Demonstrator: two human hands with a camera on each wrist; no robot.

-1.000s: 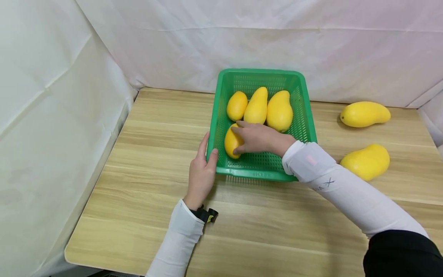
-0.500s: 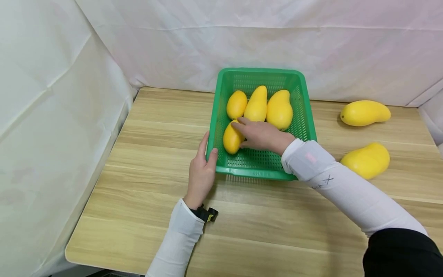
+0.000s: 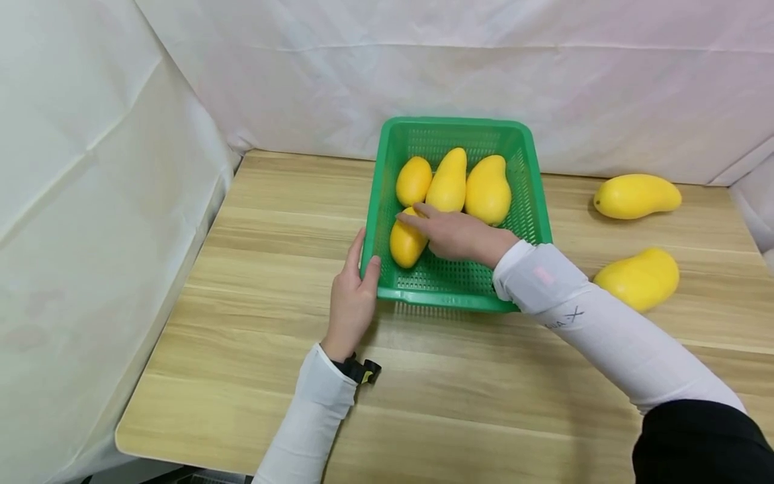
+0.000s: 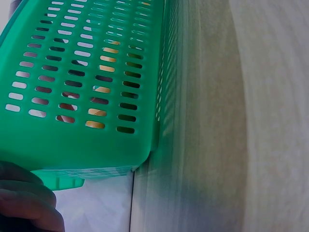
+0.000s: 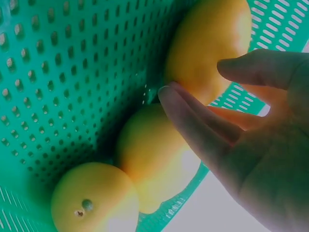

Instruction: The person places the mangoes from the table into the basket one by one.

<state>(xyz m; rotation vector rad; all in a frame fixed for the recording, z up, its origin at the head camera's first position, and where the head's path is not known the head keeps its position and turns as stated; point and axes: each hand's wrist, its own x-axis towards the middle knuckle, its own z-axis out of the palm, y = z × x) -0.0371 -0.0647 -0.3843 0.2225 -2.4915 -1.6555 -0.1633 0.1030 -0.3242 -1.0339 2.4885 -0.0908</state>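
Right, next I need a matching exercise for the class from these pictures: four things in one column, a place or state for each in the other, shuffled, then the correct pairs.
Things
1. Left hand
2. Right hand
3. Basket
4. Two loose mangoes

Places and states
A. Green, full of small holes, with four mangoes in it
B. On the wooden table, to the right
C. Inside the rim, by the front-left mango
D. Holding the left side, near the front corner

Pairs: 1-D, 2-C, 3-A, 4-B

The left hand (image 3: 352,299) holds a green basket (image 3: 447,300) of mangoes (image 3: 487,189).
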